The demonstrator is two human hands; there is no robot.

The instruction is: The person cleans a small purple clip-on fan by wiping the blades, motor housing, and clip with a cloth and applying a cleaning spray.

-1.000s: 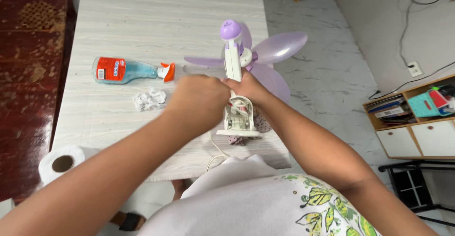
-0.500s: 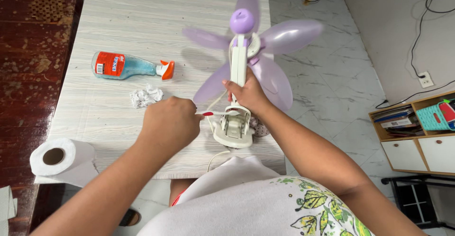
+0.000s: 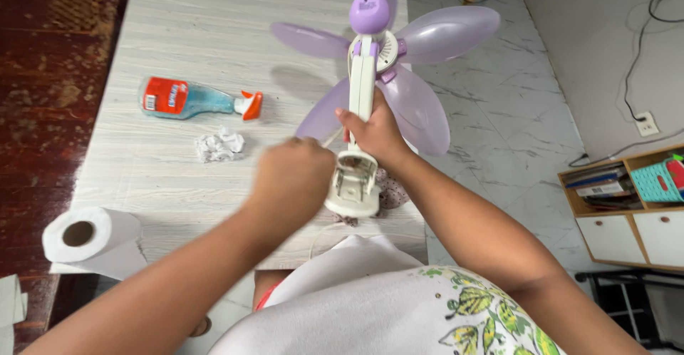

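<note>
Risk noted: my right hand point(image 3: 374, 130) is clenched around the white stem of the purple-bladed clip fan point(image 3: 370, 77) held above the table point(image 3: 142, 34), while my left hand point(image 3: 296, 177), fisted beside its clamp, holds something I cannot make out, so a slackened grasp could drop the fan onto the spray bottle point(image 3: 189, 100) left of it.

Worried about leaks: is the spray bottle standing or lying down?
Lying down: the spray bottle rests on its side on the table, nozzle pointing right.
</note>
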